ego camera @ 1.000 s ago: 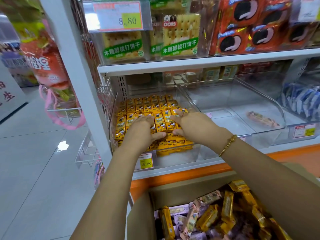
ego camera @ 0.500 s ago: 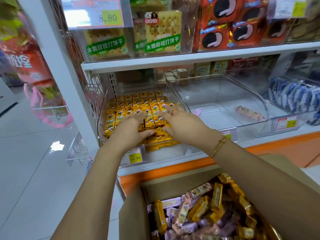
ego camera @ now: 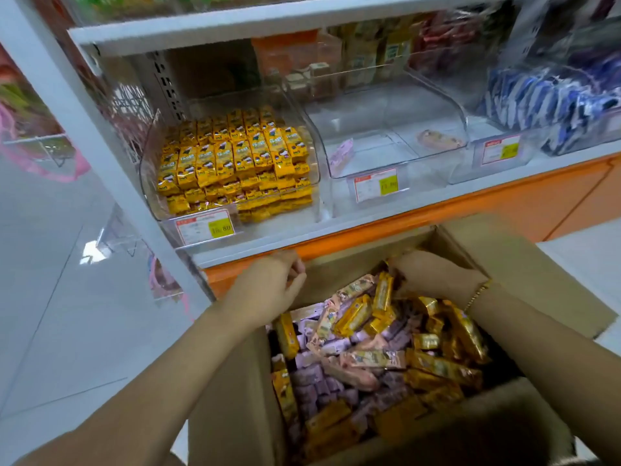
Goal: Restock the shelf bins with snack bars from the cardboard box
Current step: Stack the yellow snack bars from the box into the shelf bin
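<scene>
An open cardboard box (ego camera: pixel 524 264) stands below the shelf, filled with mixed yellow (ego camera: pixel 353 314), pink (ego camera: pixel 373 359) and purple snack bars (ego camera: pixel 309 376). On the shelf, the clear left bin (ego camera: pixel 148 183) is packed with neat rows of yellow bars (ego camera: pixel 235 159). My left hand (ego camera: pixel 272 284) hovers at the box's far rim, fingers loosely curled, holding nothing. My right hand (ego camera: pixel 433 277) reaches into the far corner of the box, its fingertips down among yellow bars and hidden.
The clear middle bin (ego camera: pixel 396 153) holds a single pink bar (ego camera: pixel 440 139), and a purple bar (ego camera: pixel 341 153) lies at its left side. Blue packs (ego camera: pixel 551 99) fill the right bin. A white shelf post (ego camera: pixel 100 153) stands at the left, an orange base (ego camera: pixel 504 203) under the shelf.
Both hands have left the yellow bars in the left bin and dropped to the cardboard box. The view has tilted downward.
</scene>
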Demonstrator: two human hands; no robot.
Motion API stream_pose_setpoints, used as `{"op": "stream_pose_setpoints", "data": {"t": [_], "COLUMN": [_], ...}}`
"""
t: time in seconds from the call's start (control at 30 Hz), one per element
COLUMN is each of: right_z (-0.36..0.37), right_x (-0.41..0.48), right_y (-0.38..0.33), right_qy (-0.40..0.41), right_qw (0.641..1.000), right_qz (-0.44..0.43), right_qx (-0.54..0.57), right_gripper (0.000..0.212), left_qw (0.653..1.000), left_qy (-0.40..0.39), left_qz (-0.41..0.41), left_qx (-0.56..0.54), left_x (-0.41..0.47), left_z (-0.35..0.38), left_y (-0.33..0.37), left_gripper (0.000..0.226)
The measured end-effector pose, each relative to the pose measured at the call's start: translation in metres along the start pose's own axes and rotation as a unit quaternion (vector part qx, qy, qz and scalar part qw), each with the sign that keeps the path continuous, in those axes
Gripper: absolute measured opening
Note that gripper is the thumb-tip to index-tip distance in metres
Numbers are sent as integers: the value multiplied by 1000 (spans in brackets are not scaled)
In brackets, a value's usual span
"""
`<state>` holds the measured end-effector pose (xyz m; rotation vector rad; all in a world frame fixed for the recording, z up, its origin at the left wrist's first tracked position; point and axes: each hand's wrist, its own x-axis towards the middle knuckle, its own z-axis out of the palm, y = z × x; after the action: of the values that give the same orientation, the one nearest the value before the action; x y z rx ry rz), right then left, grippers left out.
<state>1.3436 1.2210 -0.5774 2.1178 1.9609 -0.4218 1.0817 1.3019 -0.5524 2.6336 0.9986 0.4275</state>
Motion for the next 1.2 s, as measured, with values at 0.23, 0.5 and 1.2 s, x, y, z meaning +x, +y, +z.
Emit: {"op": "stream_pose_setpoints", "data": {"t": [0.23,0.5,1.2], "right_z": [85,110,17], "right_x": [-14,-23,-31], "right_y": [30,25,-29], "right_qy": [-1,-98,-7], "right_qw": [996,967,937], "right_qz": [-30,-20,-74], "right_qx": [-78,-235,341], "right_gripper": [51,35,18], "left_qw": [988,985,975], "left_qy": [-137,-167,-157], "left_qz": [-24,9,-112], "left_qx": [61,46,-110], "left_x": [-64,-98,-62], "left_z": [39,57,39], "left_y": [-32,-56,-18], "left_gripper": [15,27,30]}}
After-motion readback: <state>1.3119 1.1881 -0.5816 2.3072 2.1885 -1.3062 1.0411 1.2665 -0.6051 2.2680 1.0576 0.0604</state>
